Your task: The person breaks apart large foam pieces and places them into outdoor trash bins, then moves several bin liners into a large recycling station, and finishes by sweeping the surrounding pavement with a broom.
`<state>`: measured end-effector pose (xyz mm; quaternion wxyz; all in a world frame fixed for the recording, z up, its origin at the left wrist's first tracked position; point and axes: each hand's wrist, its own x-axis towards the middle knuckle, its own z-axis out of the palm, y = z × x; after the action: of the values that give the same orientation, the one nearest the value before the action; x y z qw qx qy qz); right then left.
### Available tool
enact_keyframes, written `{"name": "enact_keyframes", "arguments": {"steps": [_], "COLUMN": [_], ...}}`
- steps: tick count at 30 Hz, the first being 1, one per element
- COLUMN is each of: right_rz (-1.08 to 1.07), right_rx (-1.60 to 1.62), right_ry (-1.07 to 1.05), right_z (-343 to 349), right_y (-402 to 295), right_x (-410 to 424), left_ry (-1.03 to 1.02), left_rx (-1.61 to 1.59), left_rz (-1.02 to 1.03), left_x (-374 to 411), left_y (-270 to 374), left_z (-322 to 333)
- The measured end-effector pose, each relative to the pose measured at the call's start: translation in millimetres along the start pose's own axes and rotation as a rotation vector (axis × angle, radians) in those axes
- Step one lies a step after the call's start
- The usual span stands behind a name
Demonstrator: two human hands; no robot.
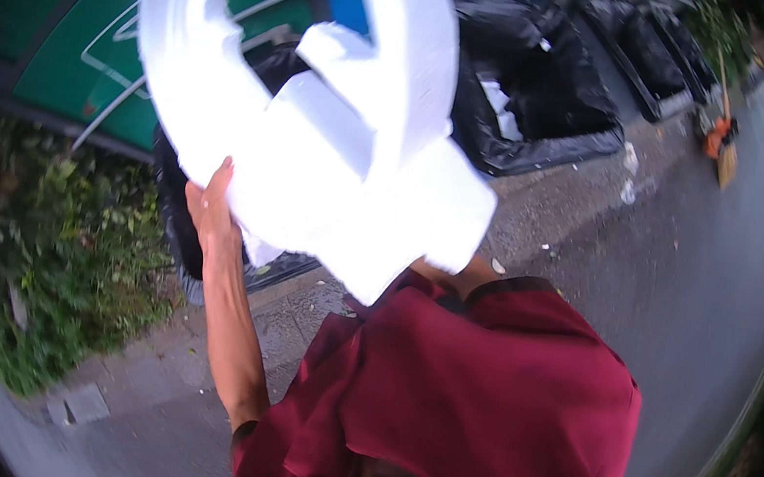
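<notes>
A large piece of white moulded foam [331, 179], with a curved rim and broken edges, fills the upper middle of the view. My left hand [212, 209] grips its lower left side, the thumb lying on its face. My right hand is hidden behind the foam; only part of the right arm shows at its lower right edge. Behind the foam stands a bin lined with a black plastic bag [546, 156], with white pieces inside. Part of another black-lined bin [179, 230] shows below and left of the foam.
More black-lined bins [655, 72] stand at the upper right. A straw broom [726, 168] and an orange item are beside the wet road [701, 286]. Green panels [84, 53] with a metal rail rise behind the foam. Bushes [76, 252] grow at left; white scraps [627, 192] lie on the pavement.
</notes>
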<state>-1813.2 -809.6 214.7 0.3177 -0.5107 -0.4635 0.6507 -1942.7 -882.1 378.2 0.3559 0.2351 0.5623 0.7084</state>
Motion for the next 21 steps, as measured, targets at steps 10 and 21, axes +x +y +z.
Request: {"name": "enact_keyframes", "arguments": {"steps": [10,21], "right_rz": [0.146,0.156], "right_rx": [0.267,-0.030], "right_ry": [0.135,0.191], "right_z": [4,21], "right_y": [-20,25], "right_x": [-30,-4], "left_ry": [0.017,-0.234], "left_rx": [0.783,0.542], "left_rz": [-0.186,-0.557], "left_x": [83,73], "left_y": [-100,-103], "left_z": [198,182]}}
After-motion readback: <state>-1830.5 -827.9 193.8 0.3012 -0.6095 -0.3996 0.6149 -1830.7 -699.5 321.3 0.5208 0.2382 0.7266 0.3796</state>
